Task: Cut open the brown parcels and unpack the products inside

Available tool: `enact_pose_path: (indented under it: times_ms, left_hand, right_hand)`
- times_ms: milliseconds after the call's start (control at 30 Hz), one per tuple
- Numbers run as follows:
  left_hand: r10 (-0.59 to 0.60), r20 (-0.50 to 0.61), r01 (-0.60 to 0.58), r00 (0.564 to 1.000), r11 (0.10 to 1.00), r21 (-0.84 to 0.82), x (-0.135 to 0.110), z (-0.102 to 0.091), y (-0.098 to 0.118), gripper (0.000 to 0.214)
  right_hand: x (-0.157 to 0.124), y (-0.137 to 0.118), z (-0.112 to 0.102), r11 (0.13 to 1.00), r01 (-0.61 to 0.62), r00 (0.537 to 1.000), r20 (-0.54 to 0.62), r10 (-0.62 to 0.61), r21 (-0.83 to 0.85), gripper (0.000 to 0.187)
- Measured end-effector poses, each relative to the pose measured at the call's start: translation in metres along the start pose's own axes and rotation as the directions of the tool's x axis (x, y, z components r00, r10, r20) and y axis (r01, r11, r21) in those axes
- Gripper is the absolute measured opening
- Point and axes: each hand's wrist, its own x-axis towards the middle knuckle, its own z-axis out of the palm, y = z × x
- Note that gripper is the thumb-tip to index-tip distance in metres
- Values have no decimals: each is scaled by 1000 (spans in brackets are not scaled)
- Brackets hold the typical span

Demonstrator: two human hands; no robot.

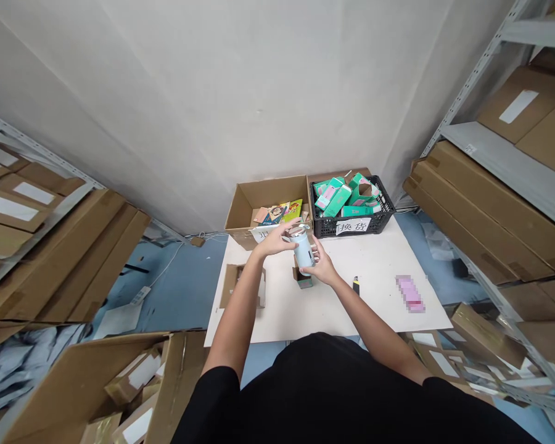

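Note:
A pale blue cylindrical bottle with a silvery top (302, 245) is held above the white table (379, 290). My right hand (322, 265) wraps its lower body from the right. My left hand (276, 240) grips around its top end. Just below the bottle stands a small open carton (302, 279) on the table. A flat brown cardboard piece (234, 285) lies to the left, partly under my left forearm.
At the table's far edge sit an open cardboard box (259, 200) with colourful packets and a black crate (351, 223) full of green boxes. A small dark object (356, 285) and a pink item (410, 293) lie right. Shelves with cartons flank both sides.

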Motion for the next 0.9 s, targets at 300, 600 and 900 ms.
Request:
enact_pose_path:
  times_ms: [300, 600, 900]
  left_hand:
    - [-128, 88, 105, 988, 968, 229, -11, 10, -58, 73]
    - [-103, 56, 73, 993, 916, 394, -21, 47, -87, 68]
    - [-67, 167, -30, 984, 852, 523, -41, 76, -118, 69]
  right_hand:
    - [-3, 87, 3, 986, -135, 986, 86, 143, -92, 102]
    - [-3, 151, 37, 770, -413, 907, -143, 396, -486, 18]
    - [-9, 157, 56, 790, -499, 866, -245, 436, -356, 52]
